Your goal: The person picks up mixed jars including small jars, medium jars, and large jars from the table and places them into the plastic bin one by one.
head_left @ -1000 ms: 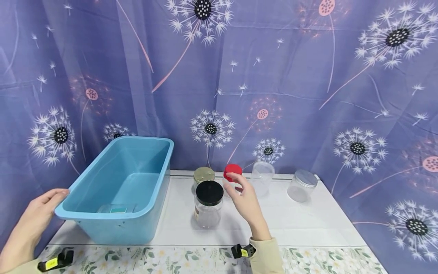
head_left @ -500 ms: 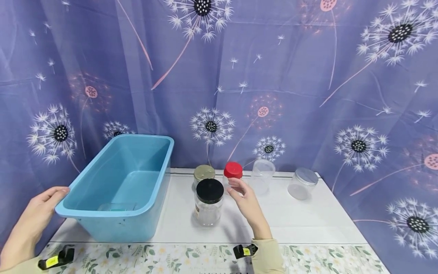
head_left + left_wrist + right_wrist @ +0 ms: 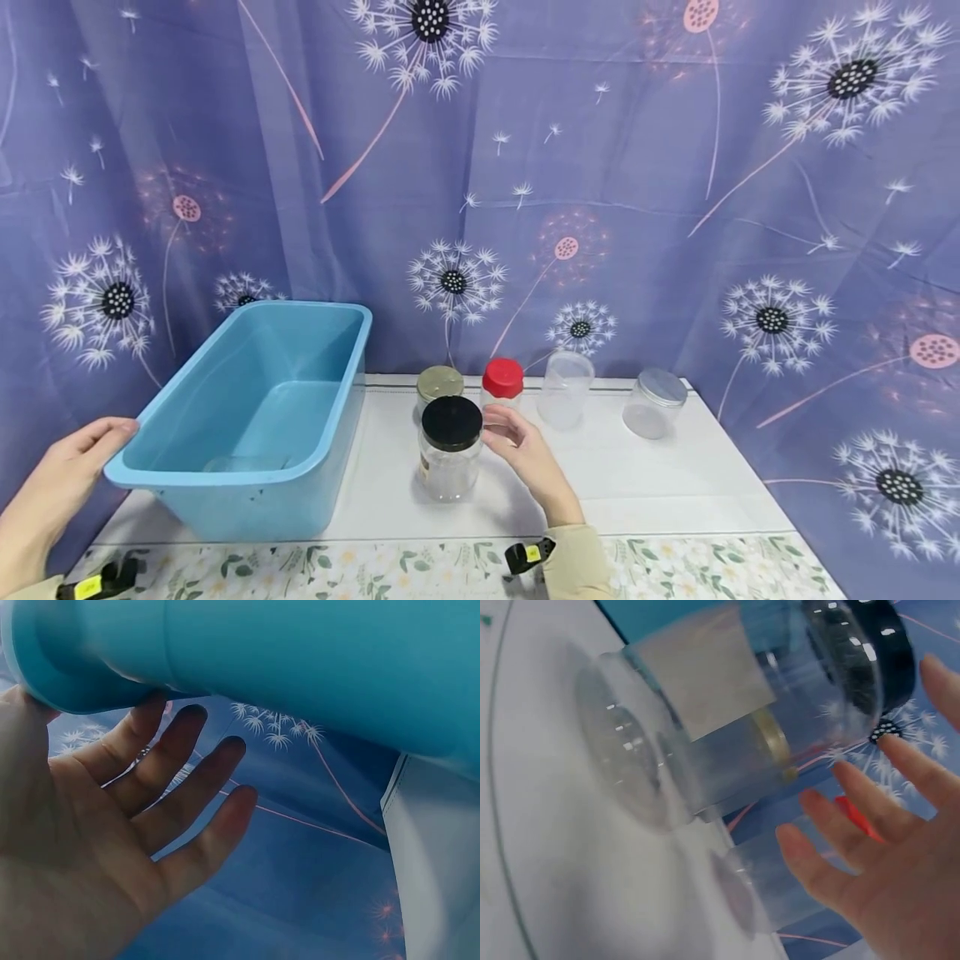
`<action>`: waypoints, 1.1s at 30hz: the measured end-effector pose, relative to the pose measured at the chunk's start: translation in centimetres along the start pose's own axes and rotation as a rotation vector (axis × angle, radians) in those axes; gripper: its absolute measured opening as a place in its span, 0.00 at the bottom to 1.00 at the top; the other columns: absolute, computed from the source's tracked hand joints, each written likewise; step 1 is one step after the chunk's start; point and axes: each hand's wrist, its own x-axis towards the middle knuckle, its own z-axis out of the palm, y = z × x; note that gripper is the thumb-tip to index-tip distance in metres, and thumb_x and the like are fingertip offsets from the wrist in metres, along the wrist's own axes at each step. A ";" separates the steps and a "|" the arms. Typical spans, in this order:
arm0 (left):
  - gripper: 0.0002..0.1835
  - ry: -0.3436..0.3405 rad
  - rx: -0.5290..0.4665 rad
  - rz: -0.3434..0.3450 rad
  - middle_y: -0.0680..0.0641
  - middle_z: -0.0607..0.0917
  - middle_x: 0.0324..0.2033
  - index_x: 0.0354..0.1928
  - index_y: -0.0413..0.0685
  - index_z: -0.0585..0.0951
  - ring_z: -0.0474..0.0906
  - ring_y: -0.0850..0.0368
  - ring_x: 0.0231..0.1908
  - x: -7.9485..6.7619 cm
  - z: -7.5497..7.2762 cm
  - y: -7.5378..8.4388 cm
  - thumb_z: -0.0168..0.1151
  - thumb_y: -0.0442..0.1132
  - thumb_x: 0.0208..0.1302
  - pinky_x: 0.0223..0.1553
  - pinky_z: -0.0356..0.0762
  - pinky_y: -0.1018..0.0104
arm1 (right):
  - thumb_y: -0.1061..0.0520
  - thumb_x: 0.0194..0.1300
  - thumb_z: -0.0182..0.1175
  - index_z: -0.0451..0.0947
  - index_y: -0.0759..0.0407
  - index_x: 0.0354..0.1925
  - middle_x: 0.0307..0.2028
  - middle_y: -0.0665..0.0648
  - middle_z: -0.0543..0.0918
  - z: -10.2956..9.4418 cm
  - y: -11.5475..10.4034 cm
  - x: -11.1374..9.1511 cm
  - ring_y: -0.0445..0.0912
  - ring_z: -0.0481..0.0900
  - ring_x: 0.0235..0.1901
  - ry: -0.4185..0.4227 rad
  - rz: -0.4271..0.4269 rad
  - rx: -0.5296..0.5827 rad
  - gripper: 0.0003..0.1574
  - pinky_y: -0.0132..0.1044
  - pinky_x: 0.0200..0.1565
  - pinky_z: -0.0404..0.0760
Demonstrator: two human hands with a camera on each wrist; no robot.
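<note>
My left hand (image 3: 63, 483) pinches the near-left corner of the blue plastic tub's rim (image 3: 225, 478); in the left wrist view its other fingers (image 3: 199, 802) spread loosely below the rim. A clear jar with a black lid (image 3: 452, 454) stands upright on the table. Beside it on the right is my right hand (image 3: 528, 458), fingers spread and fingertips right at the lid's edge. The right wrist view has these fingers (image 3: 870, 802) around the jar's side, not wrapped on it, and a pale label (image 3: 709, 675) on the jar.
Behind stand a jar with a gold-green lid (image 3: 440, 383), a red-lidded jar (image 3: 502, 379), a clear container (image 3: 566, 390) and a silver-lidded jar (image 3: 655, 404). A clear container (image 3: 243, 464) lies inside the tub. A patterned curtain (image 3: 600, 167) hangs behind the table.
My right hand has come down and left from in front of the red-lidded jar to the black-lidded jar's side. My left hand stays on the tub's rim. The head view has shifted slightly.
</note>
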 end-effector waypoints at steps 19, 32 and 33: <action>0.27 0.005 0.086 0.081 0.61 0.76 0.40 0.56 0.26 0.70 0.58 0.85 0.37 0.3 -0.6 -2.0 0.43 0.48 0.79 0.34 0.69 0.63 | 0.64 0.56 0.71 0.57 0.68 0.70 0.59 0.69 0.72 0.9 1.9 -0.1 0.59 0.72 0.57 -0.138 0.013 0.060 0.50 0.46 0.56 0.74; 0.27 0.008 0.096 0.069 0.36 0.78 0.46 0.58 0.24 0.68 0.66 0.72 0.41 0.3 -0.5 -0.5 0.39 0.47 0.79 0.41 0.67 0.42 | 0.64 0.54 0.73 0.52 0.60 0.73 0.60 0.60 0.70 2.1 1.8 -0.1 0.50 0.71 0.55 -0.133 0.059 0.001 0.56 0.44 0.54 0.73; 0.27 0.016 0.099 0.070 0.42 0.79 0.44 0.58 0.24 0.68 0.62 0.78 0.39 0.2 -0.5 -0.6 0.40 0.47 0.79 0.42 0.67 0.43 | 0.64 0.54 0.73 0.52 0.60 0.73 0.60 0.60 0.70 2.1 1.9 -0.1 0.50 0.72 0.55 -0.134 0.056 0.008 0.56 0.45 0.54 0.73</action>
